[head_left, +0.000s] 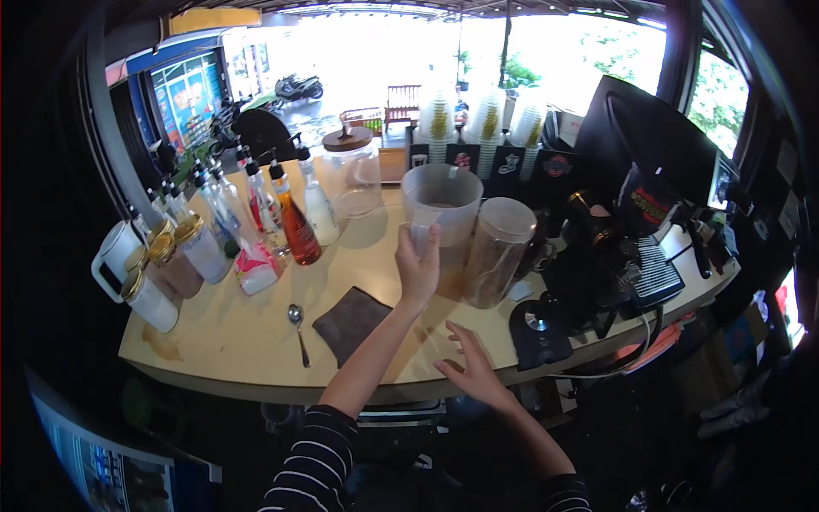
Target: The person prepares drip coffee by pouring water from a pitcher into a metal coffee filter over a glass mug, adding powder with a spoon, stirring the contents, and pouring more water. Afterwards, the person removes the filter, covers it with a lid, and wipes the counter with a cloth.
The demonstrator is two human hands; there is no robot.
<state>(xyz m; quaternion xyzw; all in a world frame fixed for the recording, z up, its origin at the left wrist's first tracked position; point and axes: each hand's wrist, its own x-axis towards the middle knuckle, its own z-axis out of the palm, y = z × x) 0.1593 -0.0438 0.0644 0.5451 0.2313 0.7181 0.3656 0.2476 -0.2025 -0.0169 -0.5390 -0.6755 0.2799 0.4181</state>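
Observation:
My left hand (417, 271) is closed around the handle of a large translucent plastic pitcher (445, 194), held over the counter. Whether the pitcher's base touches the counter is hard to tell. Right of the pitcher stands a tall clear plastic container (502, 256) with a pale lid or rim. My right hand (469, 369) hovers at the counter's front edge with its fingers apart and nothing in them. Left of my forearm a dark grey cloth (351, 326) lies flat, and a metal spoon (297, 324) rests beside it.
Pump bottles (293, 218), lidded jars (200, 247) and a tissue pack (257, 269) crowd the left of the wooden counter (247, 337). A wood-lidded glass jar (354, 175) and stacked cups (486, 128) stand behind. Black coffee equipment (589, 264) fills the right side.

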